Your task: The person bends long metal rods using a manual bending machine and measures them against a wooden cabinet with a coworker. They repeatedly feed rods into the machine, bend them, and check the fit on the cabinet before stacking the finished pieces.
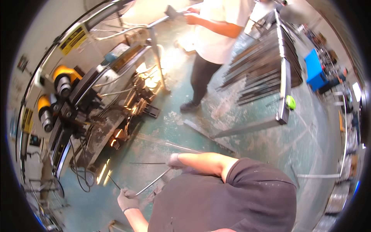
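A thin metal rod (154, 181) runs slantwise between my two hands, in front of my dark shirt. My left hand (127, 200), in a pale glove, is closed around its lower left end. At the upper right end, my right hand (176, 161), also gloved, is closed on the rod. A short dark length (114, 181) sticks out up and left past my left hand. Another thin dark length (147, 163) reaches left from my right hand. Whether these are bent parts of one rod I cannot tell, since the gloves hide the joins.
At left stands a machine with yellow-capped cylinders (63, 79) and hanging cables; orange light glows on its metal parts (119, 134). Ahead, another person (216, 38) holds a grey piece (174, 13). A metal rack (284, 77) bears many dark bars. A flat bar (208, 136) lies on the floor.
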{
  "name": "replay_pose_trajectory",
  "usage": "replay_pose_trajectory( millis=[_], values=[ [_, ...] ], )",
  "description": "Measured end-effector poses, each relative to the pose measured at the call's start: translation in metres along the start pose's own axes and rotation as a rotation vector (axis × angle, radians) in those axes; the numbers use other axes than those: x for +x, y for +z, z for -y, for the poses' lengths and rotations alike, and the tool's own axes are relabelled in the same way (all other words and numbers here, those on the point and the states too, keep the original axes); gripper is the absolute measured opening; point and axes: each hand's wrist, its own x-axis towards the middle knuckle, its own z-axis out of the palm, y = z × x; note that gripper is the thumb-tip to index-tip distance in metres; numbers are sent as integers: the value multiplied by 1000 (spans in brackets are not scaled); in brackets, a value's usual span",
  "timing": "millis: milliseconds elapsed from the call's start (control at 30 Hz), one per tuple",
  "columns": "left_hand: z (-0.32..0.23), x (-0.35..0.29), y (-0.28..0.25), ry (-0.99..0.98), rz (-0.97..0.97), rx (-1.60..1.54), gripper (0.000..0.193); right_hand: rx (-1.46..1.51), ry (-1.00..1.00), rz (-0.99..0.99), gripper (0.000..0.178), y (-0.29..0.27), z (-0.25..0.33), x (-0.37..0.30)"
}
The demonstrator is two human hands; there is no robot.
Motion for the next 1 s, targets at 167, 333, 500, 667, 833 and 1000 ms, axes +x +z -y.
replay_pose_trajectory(
  millis=[167,333,500,667,833,1000],
  values=[
    [29,-18,-48,88,-35,470,25,-339,-252,-2,23,-24,23,-29],
    [102,-43,-108,63,18,584,17,-889,-645,-197,13,-41,13,-50],
    [164,-60,-166,340,486,1351,9,-1131,-999,-451,20,-48,1,-152],
    [234,-40,-206,-1,322,816,11,-766,-883,-495,26,-33,-27,-247],
    [311,-91,-207,97,315,590,12,-713,-1002,-546,22,-36,-119,-365],
    [366,-182,-180,509,351,687,16,-664,-1317,-571,22,-86,-208,-436]
  ],
)
